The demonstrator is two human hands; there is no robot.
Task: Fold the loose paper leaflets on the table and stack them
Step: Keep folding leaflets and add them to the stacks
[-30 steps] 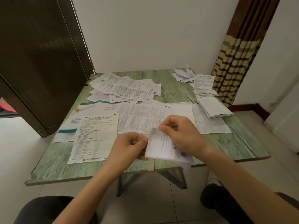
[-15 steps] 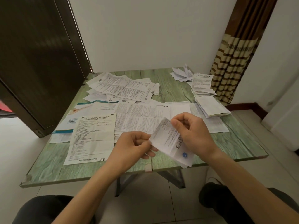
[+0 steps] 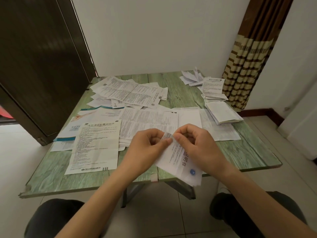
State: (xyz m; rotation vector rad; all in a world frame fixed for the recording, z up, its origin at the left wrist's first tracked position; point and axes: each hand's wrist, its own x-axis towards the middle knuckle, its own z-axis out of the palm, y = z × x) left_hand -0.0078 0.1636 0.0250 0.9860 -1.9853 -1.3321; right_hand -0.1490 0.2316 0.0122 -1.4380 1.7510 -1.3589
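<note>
Both hands meet above the near edge of the table point(image 3: 180, 90). The left hand point(image 3: 145, 150) pinches the top corner of a folded leaflet point(image 3: 178, 162), its fingers point(image 3: 167, 142) clamped on the paper. The right hand point(image 3: 199, 145) pinches the same corner from the other side, fingers curled in tight. The leaflet hangs tilted between them, its lower end dipping past the table's edge. Flat on the table to the left lies a big open sheet point(image 3: 96, 146), with more unfolded sheets point(image 3: 147, 121) spread behind the hands and a loose pile point(image 3: 130, 93) further back. Over on the right sits a stack of folded leaflets point(image 3: 223, 112).
</note>
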